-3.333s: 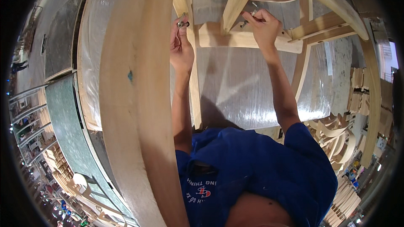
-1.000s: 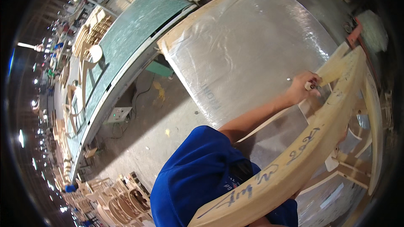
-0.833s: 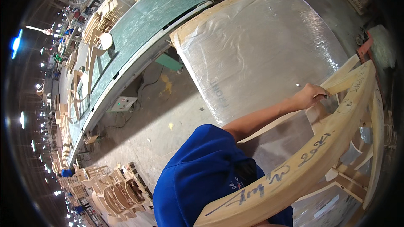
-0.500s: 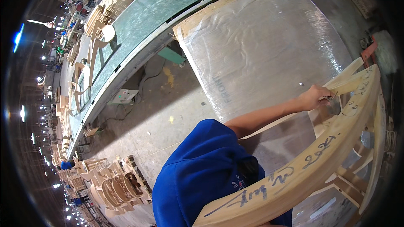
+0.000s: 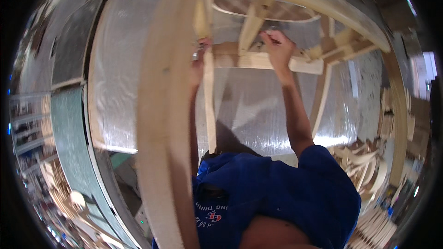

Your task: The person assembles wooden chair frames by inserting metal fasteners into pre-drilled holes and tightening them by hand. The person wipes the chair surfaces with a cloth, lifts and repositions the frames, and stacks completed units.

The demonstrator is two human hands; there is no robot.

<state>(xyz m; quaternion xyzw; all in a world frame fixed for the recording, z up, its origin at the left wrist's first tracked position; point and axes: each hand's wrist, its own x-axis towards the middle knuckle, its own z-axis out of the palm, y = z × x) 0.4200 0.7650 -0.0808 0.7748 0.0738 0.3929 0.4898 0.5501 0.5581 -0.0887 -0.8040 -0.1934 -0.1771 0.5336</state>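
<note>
A pale wooden chair-like frame (image 5: pixel 164 110) surrounds my hands, one thick blurred beam of it running tall on the left. My right hand (image 5: pixel 279 51) is raised over a wooden crossbar (image 5: pixel 263 61), next to a slanted brace (image 5: pixel 251 25). Its fingers are pinched together at something small that I cannot make out. Partly behind the thick beam, my left hand (image 5: pixel 197 63) is closed beside a thin upright (image 5: pixel 209 92). A small shiny piece shows at its fingers, its kind unclear.
Below the frame lies a work surface wrapped in clear plastic (image 5: pixel 122 64). A green conveyor table (image 5: pixel 71 129) runs along the left, with curved wooden parts (image 5: pixel 78 200) on it. More wooden pieces (image 5: pixel 364 166) are stacked at the right.
The view has swung strongly round, and the frame now stands around both hands. Earlier one hand showed, at a joint of the frame; now both are visible. The beam's handwriting is out of sight.
</note>
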